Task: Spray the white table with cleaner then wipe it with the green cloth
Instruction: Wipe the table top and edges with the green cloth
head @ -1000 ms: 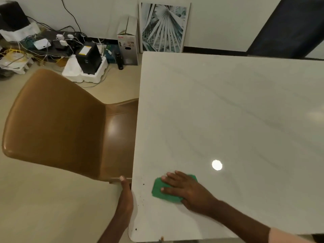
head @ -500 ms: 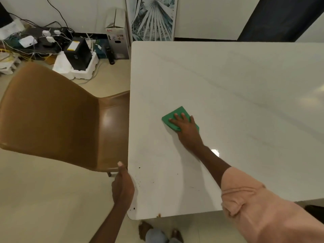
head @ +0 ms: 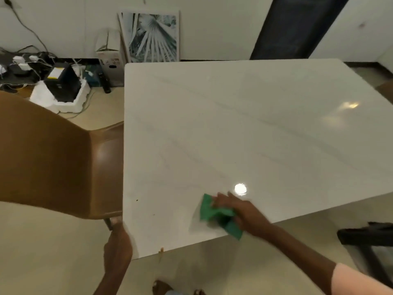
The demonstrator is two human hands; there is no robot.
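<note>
- White table (head: 244, 128): glossy rectangular tabletop with faint grey marble-like veining. Two light reflections show, a round bright spot near the near edge and a softer patch toward the far right corner. A few small dark specks lie along the left edge, and a brownish fleck sits at the near left corner.
- Brown chair (head: 53, 158): smooth leather-like shell, its seat pushed against the tabletop's left edge, backrest toward the camera's left.
- Framed palm-leaf print (head: 152, 37): leaning on the wall beyond the far left corner, with a white carton (head: 109, 58) beside it.
- Black device in white foam packing (head: 62, 88): on the floor at far left, among cables and plugs.
- Right hand (head: 240, 211): fingers spread and laid flat over the cloth, pressing it onto the tabletop near the near edge; blurred, so the thumb's position cannot be told. Pink sleeve at the upper arm.
- Left hand (head: 118, 243): curled around the tabletop's left edge close to the near left corner, thumb on top.
- Green cloth (head: 217, 216): bright green, crumpled and folded, one corner poking out past the fingertips, another overhanging the near edge.
</note>
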